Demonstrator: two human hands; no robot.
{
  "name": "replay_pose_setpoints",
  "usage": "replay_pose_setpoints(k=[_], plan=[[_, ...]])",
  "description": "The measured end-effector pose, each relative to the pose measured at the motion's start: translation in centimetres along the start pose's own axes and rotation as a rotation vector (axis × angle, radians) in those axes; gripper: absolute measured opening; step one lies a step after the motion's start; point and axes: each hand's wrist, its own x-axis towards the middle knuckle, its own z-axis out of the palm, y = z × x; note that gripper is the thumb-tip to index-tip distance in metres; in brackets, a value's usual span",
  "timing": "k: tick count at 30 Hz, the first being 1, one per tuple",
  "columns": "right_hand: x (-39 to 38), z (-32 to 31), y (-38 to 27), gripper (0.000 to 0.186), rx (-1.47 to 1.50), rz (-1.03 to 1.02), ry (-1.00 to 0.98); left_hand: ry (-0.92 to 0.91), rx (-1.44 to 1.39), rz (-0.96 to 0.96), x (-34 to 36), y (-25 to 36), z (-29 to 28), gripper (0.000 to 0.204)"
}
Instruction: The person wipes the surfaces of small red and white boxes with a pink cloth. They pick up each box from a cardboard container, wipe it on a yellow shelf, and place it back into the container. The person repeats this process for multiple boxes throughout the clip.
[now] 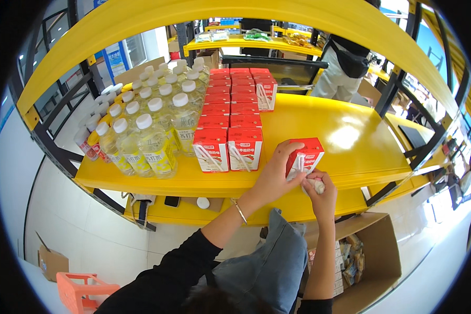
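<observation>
- Yellow shelf (340,131) spreads before us.
- Our left hand (276,172) grips a red-and-white carton (311,145) at the shelf's front; our right hand (324,198) curls around a small white thing (318,184) just below.
- Carton rows (230,108) and capped bottles (150,142) stand leftward.

the premises are assessed as a shop or a stockroom set out like one; which of the two cannot be told. the finding is supported by a yellow shelf (369,162) carried on black uprights (390,95), on which clear bottles (162,158) with white caps and red-and-white cartons (229,121) are lined up in close rows, as in retail stock. further packets (257,35) are displayed on a rear shelf (235,42). pale tiles (104,225) are laid underfoot, and packaged goods are held in an open cardboard box (384,243) on the floor.
</observation>
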Motion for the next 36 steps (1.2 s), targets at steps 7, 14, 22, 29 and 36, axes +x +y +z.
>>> replay_pose_setpoints(k=[7,14,22,29,36], plan=[[-0.1,0.0,-1.7,0.038,-0.128,-0.032,0.049,0.005,0.238,0.028,-0.7,2.9,-0.7,0.067],[0.6,0.9,-1.9,0.044,-0.427,-0.046,0.07,-0.117,0.664,0.234,0.7,5.7,-3.2,0.051],[3.5,2.1,-3.4,0.034,-0.73,0.05,0.006,-0.64,0.894,0.118,6.8,7.3,-4.6,0.03],[9.4,6.3,-0.6,0.026,-0.838,0.105,-0.069,-0.884,1.192,-0.087,12.0,5.0,-2.1,0.029],[14.6,10.8,2.2,0.026,-0.864,0.13,-0.099,-1.177,1.648,-0.19,14.9,3.3,0.3,0.05]])
